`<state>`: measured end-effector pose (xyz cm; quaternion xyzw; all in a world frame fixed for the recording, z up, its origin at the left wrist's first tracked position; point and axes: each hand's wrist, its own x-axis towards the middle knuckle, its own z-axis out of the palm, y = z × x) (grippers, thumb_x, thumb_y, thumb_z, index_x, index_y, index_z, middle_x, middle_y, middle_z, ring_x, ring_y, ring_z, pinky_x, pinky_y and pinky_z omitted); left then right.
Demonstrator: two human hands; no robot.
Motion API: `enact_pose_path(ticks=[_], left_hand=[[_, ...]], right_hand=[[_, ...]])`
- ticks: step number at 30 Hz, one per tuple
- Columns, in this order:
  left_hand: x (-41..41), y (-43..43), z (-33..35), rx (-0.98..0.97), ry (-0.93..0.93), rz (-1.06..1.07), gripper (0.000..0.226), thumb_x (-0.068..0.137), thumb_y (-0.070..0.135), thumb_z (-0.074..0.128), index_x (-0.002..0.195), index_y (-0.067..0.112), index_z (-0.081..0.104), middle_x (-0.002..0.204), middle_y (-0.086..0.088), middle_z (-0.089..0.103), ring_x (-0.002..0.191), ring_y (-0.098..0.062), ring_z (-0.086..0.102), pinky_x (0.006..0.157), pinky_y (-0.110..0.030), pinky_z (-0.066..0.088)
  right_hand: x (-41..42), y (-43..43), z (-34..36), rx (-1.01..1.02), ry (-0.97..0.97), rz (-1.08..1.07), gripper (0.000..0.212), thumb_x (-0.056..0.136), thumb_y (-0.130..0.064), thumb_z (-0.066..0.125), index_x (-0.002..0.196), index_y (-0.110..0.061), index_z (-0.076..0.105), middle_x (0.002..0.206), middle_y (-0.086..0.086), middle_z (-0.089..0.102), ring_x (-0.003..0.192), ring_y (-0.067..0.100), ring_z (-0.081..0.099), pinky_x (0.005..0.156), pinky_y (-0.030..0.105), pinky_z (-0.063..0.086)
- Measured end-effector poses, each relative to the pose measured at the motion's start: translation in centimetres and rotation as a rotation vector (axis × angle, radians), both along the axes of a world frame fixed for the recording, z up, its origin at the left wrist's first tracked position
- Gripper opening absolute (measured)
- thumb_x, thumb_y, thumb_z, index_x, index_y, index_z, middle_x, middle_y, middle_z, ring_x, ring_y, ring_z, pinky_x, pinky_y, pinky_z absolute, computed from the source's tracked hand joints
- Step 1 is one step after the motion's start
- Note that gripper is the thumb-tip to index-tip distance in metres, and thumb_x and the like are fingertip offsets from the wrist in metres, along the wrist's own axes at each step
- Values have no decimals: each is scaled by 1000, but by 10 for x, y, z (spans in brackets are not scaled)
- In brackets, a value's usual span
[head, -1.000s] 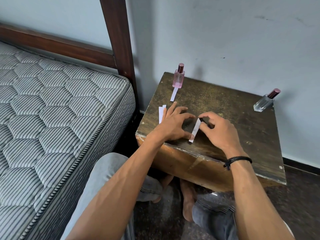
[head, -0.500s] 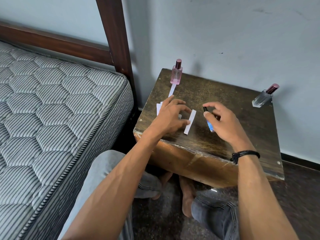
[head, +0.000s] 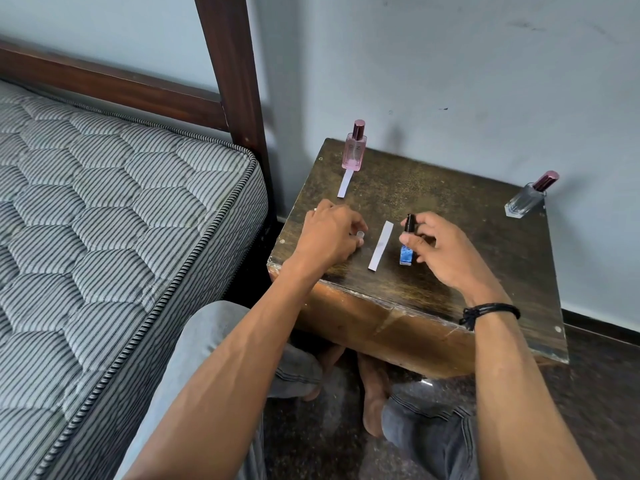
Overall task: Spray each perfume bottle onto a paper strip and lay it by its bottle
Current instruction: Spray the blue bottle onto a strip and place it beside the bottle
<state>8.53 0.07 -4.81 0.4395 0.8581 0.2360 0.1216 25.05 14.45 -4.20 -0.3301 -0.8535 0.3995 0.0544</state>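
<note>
A small blue perfume bottle with a black sprayer stands on the dark wooden table, gripped by my right hand. Just left of it a white paper strip lies flat, touched by neither hand. My left hand rests left of the strip, pinching a small clear cap. A pink bottle stands at the far left corner with a strip in front of it. A clear bottle with a dark pink cap stands at the far right edge, with no strip beside it.
A striped mattress on a dark wooden bed frame runs close along the table's left side. A pale wall rises behind the table. My knees and bare feet are under the table's front edge.
My left hand let go of the strip, which now lies free, and shifted left with the clear cap. My right hand moved the blue bottle right and stood it beside the strip.
</note>
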Motion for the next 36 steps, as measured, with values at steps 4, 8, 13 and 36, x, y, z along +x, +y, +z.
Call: enact_pose_path(ticks=[4,8,13,36], left_hand=[[2,2,8,146,-152,50,15,91,29,69,105,26,75,103,8,74,110,-15,59,100,-37,45],[10,2,21,481,-430,88,17,89,28,74,106,23,76,97,11,75,92,-1,68,88,-22,54],[24,6,20,622,-515,31,21,90,19,73,111,13,75,101,3,76,94,-3,70,86,-17,54],[33,11,7,548,-140,-154,25,93,12,68,117,14,75,105,0,70,98,-18,67,83,-42,55]], right_hand=[[0,-1,2,-9,47,10,21,98,-38,68,117,-31,64,123,-5,72,112,21,69,99,54,55],[-1,-1,1,-12,102,30,14,96,-33,73,102,-43,64,99,-20,73,102,9,70,94,52,58],[-4,-3,1,-6,120,66,15,94,-34,75,97,-44,64,97,-16,74,95,10,72,89,51,60],[-6,1,-9,-8,99,70,21,88,-28,83,103,-36,72,90,-19,74,81,-2,66,69,21,44]])
